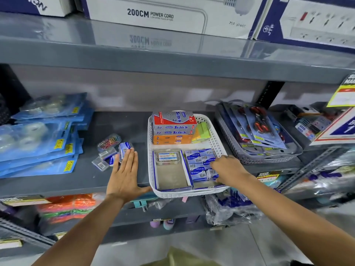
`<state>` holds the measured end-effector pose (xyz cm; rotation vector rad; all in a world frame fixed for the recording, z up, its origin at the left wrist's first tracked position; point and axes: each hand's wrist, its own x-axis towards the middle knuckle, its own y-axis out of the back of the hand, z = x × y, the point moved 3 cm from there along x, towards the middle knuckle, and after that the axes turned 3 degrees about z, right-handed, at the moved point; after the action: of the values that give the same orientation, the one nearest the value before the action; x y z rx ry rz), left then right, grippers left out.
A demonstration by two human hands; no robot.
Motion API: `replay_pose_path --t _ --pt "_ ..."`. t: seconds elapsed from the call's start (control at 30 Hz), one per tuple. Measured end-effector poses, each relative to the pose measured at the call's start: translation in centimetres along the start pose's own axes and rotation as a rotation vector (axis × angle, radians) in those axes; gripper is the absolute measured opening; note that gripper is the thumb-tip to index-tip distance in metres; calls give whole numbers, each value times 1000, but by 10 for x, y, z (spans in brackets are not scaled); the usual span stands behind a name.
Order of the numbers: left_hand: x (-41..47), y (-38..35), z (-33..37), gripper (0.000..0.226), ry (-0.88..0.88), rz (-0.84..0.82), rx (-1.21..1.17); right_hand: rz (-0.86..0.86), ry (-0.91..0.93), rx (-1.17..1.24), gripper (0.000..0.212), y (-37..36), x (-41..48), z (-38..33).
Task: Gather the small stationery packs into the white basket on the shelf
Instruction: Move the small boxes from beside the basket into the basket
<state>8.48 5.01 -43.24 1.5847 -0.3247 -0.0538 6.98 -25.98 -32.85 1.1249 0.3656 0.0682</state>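
Note:
The white basket (pixel 215 139) sits on the grey middle shelf, its front edge over the shelf lip. Inside it lie several small blue stationery packs (pixel 199 160) in a tray at front right, and a clear box (pixel 167 157) at front left. My right hand (pixel 227 167) reaches into the basket, its fingers resting on the blue packs. To the left of the basket, loose small packs (pixel 107 153) lie on the shelf: a blue one (pixel 124 148), clear ones, and a bag of coloured clips (pixel 109 142). My left hand (pixel 124 174) is flat with fingers spread, its fingertips touching the blue pack.
Softek and Trio boxes (pixel 173 129) and green sticky notes (pixel 201 132) fill the basket's back. Blue tape packs (pixel 40 131) are stacked at left. A grey basket of scissors (pixel 257 135) stands at right. Power cord boxes (pixel 153 14) sit on the shelf above.

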Motion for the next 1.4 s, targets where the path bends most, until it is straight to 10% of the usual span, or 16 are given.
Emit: replay_pose_path --t 0.83,1.0,1.4 --pt "-1 2 0 129 20 -11 16 -26 148 38 33 7 3 3" --pt "-1 3 1 129 11 -9 15 -42 176 -123 8 12 6 -13" --pt "-1 5 2 126 7 -28 -1 125 61 -80 70 4 4 -8"
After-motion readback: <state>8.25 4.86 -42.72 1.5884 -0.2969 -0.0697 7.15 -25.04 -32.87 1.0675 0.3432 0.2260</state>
